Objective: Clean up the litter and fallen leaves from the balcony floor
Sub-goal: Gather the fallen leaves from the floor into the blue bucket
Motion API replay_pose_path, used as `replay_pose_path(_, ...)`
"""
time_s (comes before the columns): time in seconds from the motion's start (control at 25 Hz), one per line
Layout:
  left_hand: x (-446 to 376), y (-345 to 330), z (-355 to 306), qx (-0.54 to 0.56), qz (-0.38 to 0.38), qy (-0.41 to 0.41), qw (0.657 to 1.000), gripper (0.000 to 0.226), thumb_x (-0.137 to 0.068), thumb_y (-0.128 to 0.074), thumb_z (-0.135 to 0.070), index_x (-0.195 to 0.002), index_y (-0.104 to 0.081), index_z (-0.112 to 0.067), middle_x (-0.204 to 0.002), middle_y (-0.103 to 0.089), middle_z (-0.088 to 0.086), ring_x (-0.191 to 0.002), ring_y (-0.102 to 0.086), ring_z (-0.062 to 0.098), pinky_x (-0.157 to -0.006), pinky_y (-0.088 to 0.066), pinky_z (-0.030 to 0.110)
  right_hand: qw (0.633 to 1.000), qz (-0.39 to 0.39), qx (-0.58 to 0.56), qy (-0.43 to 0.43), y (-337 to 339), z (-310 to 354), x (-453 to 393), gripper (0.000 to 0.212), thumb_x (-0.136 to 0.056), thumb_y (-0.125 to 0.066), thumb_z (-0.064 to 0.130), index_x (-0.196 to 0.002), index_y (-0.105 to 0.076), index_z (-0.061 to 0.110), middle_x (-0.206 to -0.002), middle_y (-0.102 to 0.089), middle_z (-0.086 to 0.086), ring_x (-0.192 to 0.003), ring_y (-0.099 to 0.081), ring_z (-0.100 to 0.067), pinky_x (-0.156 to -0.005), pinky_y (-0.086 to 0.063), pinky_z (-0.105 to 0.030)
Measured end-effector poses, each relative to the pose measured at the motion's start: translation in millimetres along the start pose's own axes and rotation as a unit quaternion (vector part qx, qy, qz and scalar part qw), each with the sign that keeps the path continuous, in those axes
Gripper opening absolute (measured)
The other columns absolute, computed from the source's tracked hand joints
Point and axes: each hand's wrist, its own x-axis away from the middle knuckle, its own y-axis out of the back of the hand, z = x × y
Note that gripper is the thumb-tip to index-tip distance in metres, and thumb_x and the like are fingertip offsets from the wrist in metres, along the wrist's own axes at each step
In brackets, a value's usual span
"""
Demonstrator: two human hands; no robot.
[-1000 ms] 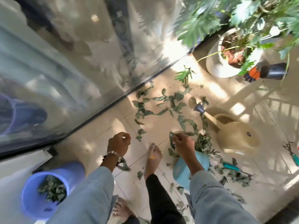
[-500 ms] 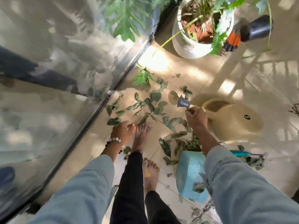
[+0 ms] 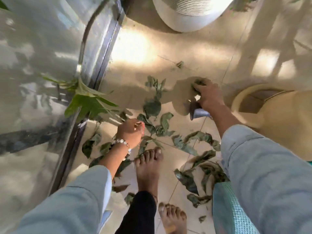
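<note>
Green is everywhere on this pale cream tiled balcony floor (image 3: 194, 53), so the clean-up looks far from finished. The right hand (image 3: 209, 97) is down at the tiles just beside the beige plastic watering can (image 3: 276, 115), fingers curled round a small clump of dark green crumpled leaves (image 3: 198, 82); that grip is closed on the clump, right above the can's grey rose spout (image 3: 197, 112). The left hand (image 3: 130, 132), with a white bead bracelet (image 3: 120, 142) at the wrist, hovers low by the sliding glass door's metal track (image 3: 99, 70). Its fingers are bent inward, but whether its grip has anything in it, I cannot tell; the view is from behind the knuckles.

What's left? Plenty. A loose scatter of wilted green fallen leaves (image 3: 162, 125) runs between the two hands and on toward the bare feet (image 3: 148, 169), with a thicker heap (image 3: 202, 173) beside the turquoise woven basket (image 3: 226, 206) at the lower right. A big fresh lobed green leaf (image 3: 89, 102) lies against the door track, seemingly on a stem, so it may be no litter at all. Near the white ribbed plant pot (image 3: 190, 16) at the top, the tiles carry only a stray scrap (image 3: 179, 64). My judgement: early to middle of the job, one handful in hand, most of the floor still to gather.
</note>
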Motion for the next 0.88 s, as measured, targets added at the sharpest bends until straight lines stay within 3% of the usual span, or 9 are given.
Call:
replay_pose_path(0.16, -13.0, 6.0, -22.7, 0.230, 0.071, 0.113, 0.964, 0.016, -0.096, -0.057, -0.020, -0.097, -0.063, -0.005, -0.078, -0.066, 0.011, -0.057, -0.065, 0.018, -0.053, -0.053, 0.024, 0.992, -0.091, -0.071, -0.059, -4.7, -8.8, -8.3, 0.031, -0.082, -0.059, -0.002, -0.109, -0.070, 0.006, -0.111, -0.067, -0.012, -0.098, -0.061, -0.029, -0.086, -0.050, -0.029)
replay_pose_path(0.28, -5.3, 11.1, -55.0, 0.329, 0.094, 0.149, 0.928, 0.033, -0.097, -0.053, -0.034, -0.111, -0.063, -0.006, -0.087, -0.070, 0.008, -0.074, -0.067, 0.024, -0.068, -0.054, 0.033, 0.887, -0.122, -0.420, -0.147, 22.1, 37.9, 18.8, 0.025, -0.079, -0.069, -0.002, -0.102, -0.073, 0.007, -0.095, -0.073, -0.002, -0.081, -0.068, -0.017, -0.082, -0.055, -0.023)
replay_pose_path(0.36, -5.1, 14.1, -73.1, 0.421, 0.135, 0.140, 0.886, 0.054, -0.093, -0.046, -0.056, -0.115, -0.063, -0.010, -0.102, -0.071, 0.011, -0.093, -0.067, 0.029, -0.078, -0.055, 0.040, 0.852, -0.043, -0.520, -0.048, 32.0, 86.1, 51.0, 0.023, -0.079, -0.072, 0.002, -0.102, -0.072, 0.008, -0.101, -0.073, -0.006, -0.088, -0.070, -0.020, -0.087, -0.056, -0.038)
replay_pose_path(0.52, -31.9, 10.3, -36.5, 0.539, 0.194, 0.240, 0.784, 0.061, -0.096, -0.029, -0.061, -0.116, -0.060, -0.013, -0.114, -0.064, 0.007, -0.112, -0.057, 0.024, -0.095, -0.046, 0.031, 0.917, 0.104, -0.228, 0.309, 28.2, 130.7, 70.1, 0.034, -0.086, -0.056, 0.043, -0.108, -0.071, 0.022, -0.132, -0.058, -0.003, -0.123, -0.046, -0.021, -0.106, -0.030, -0.047)
replay_pose_path(0.56, -21.6, -12.8, 3.3, 0.474, 0.183, 0.217, 0.833, 0.050, -0.104, -0.021, -0.047, -0.118, -0.057, -0.016, -0.113, -0.060, 0.010, -0.110, -0.055, 0.026, -0.094, -0.042, 0.036, 0.921, 0.098, -0.198, 0.322, 30.7, 125.5, 60.4, 0.038, -0.086, -0.055, 0.050, -0.110, -0.070, 0.025, -0.139, -0.050, -0.002, -0.129, -0.038, -0.023, -0.109, -0.025, -0.050)
replay_pose_path(0.6, -8.1, -45.1, 36.6, 0.295, 0.097, 0.177, 0.934, 0.041, -0.107, -0.019, -0.033, -0.118, -0.056, -0.018, -0.110, -0.058, 0.012, -0.103, -0.055, 0.028, -0.087, -0.042, 0.041, 0.923, 0.056, -0.203, 0.323, 40.5, 122.6, 52.0, 0.037, -0.087, -0.057, 0.048, -0.111, -0.069, 0.023, -0.141, -0.046, -0.002, -0.130, -0.037, -0.024, -0.109, -0.029, -0.049)
replay_pose_path(0.64, 4.1, -70.3, 63.3, 0.170, 0.004, 0.135, 0.976, 0.033, -0.107, -0.022, -0.023, -0.115, -0.055, -0.019, -0.105, -0.058, 0.011, -0.097, -0.056, 0.029, -0.080, -0.043, 0.043, 0.929, -0.014, -0.210, 0.305, 44.0, 112.6, 33.1, 0.033, -0.090, -0.060, 0.040, -0.112, -0.067, 0.017, -0.136, -0.050, -0.003, -0.127, -0.043, -0.023, -0.104, -0.040, -0.038)
replay_pose_path(0.72, 17.4, -89.0, 74.3, 0.102, -0.060, 0.093, 0.989, 0.025, -0.105, -0.029, -0.017, -0.114, -0.053, -0.020, -0.100, -0.060, 0.009, -0.091, -0.056, 0.028, -0.076, -0.043, 0.042, 0.966, -0.097, -0.171, 0.170, 42.5, 92.1, -14.5, 0.034, -0.094, -0.054, 0.036, -0.122, -0.059, 0.015, -0.124, -0.055, 0.001, -0.115, -0.051, -0.018, -0.090, -0.042, -0.015)
replay_pose_path(0.88, 9.2, -79.1, 74.2, 0.104, -0.071, 0.080, 0.989, 0.024, -0.104, -0.031, -0.018, -0.117, -0.051, -0.021, -0.102, -0.058, 0.008, -0.092, -0.056, 0.027, -0.077, -0.044, 0.041, 0.997, 0.026, -0.073, 0.026, 10.9, 94.4, -60.1, 0.076, -0.089, -0.042, 0.062, -0.150, -0.020, 0.023, -0.155, -0.022, -0.012, -0.142, -0.016, -0.039, -0.113, -0.020, -0.049)
